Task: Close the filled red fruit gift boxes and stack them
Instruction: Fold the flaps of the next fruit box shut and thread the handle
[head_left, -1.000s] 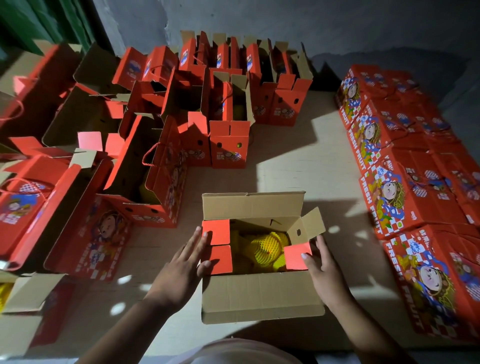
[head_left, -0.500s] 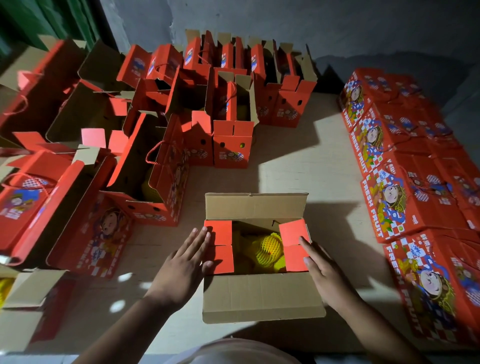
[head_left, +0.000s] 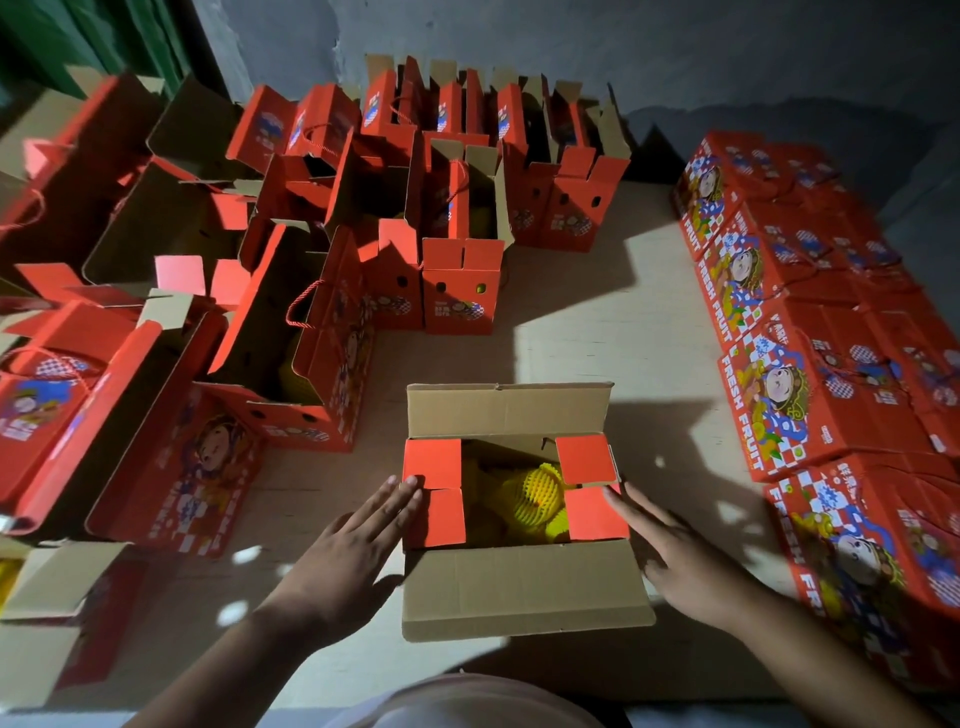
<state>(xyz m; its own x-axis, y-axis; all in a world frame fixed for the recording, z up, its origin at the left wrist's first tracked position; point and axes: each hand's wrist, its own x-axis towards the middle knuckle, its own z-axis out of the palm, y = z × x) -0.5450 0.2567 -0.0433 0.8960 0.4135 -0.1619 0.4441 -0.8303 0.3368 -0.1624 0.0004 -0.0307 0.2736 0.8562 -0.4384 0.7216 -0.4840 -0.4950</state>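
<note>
Both hands flat, fingers straight: left hand & right hand press side flaps of box; keep them level, then fold long flaps.

A pale beige bench lies in hard light, with sharp dark shadows and small bright flecks across its top. Behind its far edge rises a rough grey plaster wall, mottled and dim. In the upper left corner hangs a dark green ribbed surface, too shadowed to tell its material.
</note>
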